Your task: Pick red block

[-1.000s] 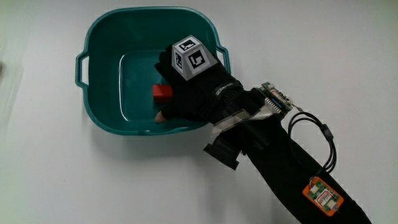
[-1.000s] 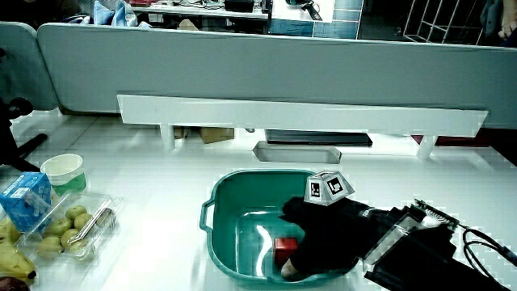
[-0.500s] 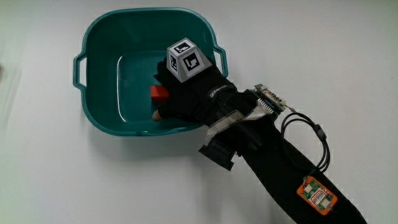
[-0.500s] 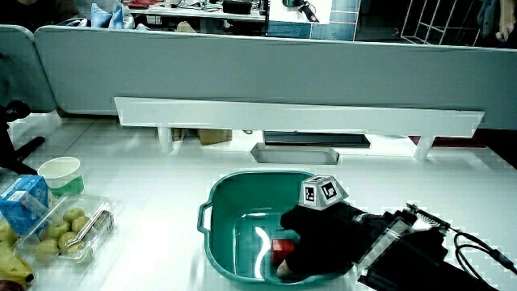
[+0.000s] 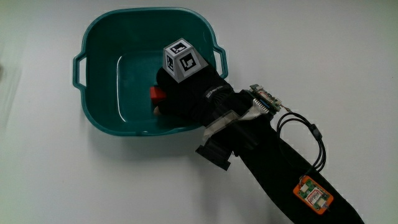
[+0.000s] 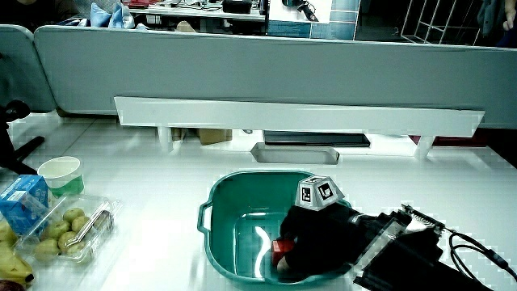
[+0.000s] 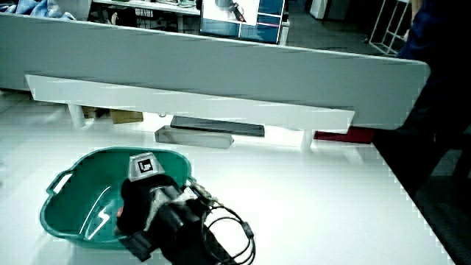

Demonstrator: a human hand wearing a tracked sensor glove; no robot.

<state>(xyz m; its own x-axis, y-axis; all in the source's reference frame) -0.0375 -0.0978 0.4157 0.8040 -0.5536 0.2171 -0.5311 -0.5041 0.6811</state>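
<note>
A teal tub point(image 5: 99, 37) sits on the white table point(image 5: 56, 180), and everything here is easiest placed by it. The hand point(image 5: 189, 93) reaches down inside the tub, its forearm point(image 5: 273, 168) crossing the rim on the side nearest the person, just by one of the tub's two handles. The patterned cube point(image 5: 181, 59) on the glove's back rises about level with the rim; in both side views it stands up clearly point(image 6: 317, 191) point(image 7: 144, 165).

The red block point(image 5: 156, 94) lies on the tub's floor, close to the wall nearest the person. The fingers are curled over it and cover most of it, so only one red end shows past the glove; in a side view the same small red patch point(image 6: 280, 247) peeks out under the hand. It looks gripped, the block resting low on the floor.

Inside the tub, the floor on the side away from the forearm is open water-green plastic, with room up to the walls.

Away from the tub, a paper cup point(image 6: 62, 173), a blue carton point(image 6: 23, 202) and a clear fruit pack point(image 6: 66, 230) sit near the table's edge, well apart from the tub.
</note>
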